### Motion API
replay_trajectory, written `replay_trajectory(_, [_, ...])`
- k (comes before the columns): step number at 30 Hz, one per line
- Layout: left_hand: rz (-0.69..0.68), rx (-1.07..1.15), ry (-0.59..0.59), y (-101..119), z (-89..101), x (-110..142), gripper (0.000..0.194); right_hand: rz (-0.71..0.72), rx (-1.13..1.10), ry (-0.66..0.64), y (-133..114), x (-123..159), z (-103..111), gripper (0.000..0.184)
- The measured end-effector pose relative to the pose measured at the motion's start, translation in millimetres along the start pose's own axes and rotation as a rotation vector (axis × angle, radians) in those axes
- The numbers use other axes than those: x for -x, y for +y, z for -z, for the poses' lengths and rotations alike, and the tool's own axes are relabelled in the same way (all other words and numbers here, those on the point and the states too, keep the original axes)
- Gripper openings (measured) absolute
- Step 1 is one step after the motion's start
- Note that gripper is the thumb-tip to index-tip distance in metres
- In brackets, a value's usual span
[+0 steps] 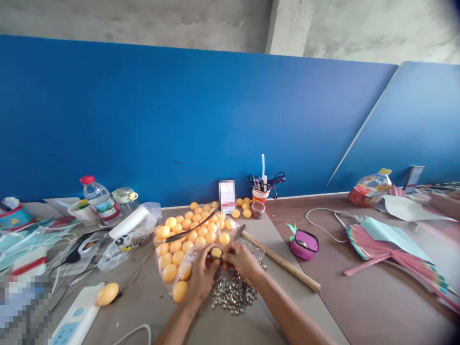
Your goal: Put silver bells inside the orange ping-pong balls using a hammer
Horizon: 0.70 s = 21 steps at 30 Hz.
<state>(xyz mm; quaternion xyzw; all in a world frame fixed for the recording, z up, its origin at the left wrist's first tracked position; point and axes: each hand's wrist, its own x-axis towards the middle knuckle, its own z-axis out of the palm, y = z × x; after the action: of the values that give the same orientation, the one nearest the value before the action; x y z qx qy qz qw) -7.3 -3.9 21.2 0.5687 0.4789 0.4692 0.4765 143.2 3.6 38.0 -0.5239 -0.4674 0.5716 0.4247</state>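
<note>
"Blue partition behind, grey-brown table below: where is the piece being handled?"

"Up at the fingertips, over the middle of the table: a small piece with a yellowish face and a dark edge, between the left hand and the right hand."

"Which hand is nearer, and how does it lie?"

"Both are right at it. The left pinches it between thumb and fingers; the right's fingertips are bunched at its right side, but I cannot tell whether they grip too. Its face looks roundish, so no long axis shows."

"And around it?"

"Shiny metal beads are heaped on the near side, under the hands. Orange balls spread left and beyond, with clear plastic about them. A hammer slants past the right hand, handle toward the near right."

"Any writing?"

"Nothing legible. The red-capped bottle carries a coloured label, too small to read; the white upright panel at the partition is blurred out."
</note>
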Motion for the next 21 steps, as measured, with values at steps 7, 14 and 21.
replay_trajectory(7, [0.014, 0.002, 0.002, 1.5, -2.3, -1.8, 0.042, 0.048, 0.059, 0.033, 2.5, -3.9, -3.5, 0.015])
replay_trajectory(14, [0.129, 0.215, 0.01, -10.4, -3.0, -6.4, 0.049, 0.242, 0.377, 0.341, -15.0, -11.0, 54.9, 0.009])
replay_trajectory(21, [0.14, 0.237, 0.008, -9.2, -0.8, -5.6, 0.051, 0.006, 1.223, 0.443, -3.8, -11.9, 86.1, 0.022])
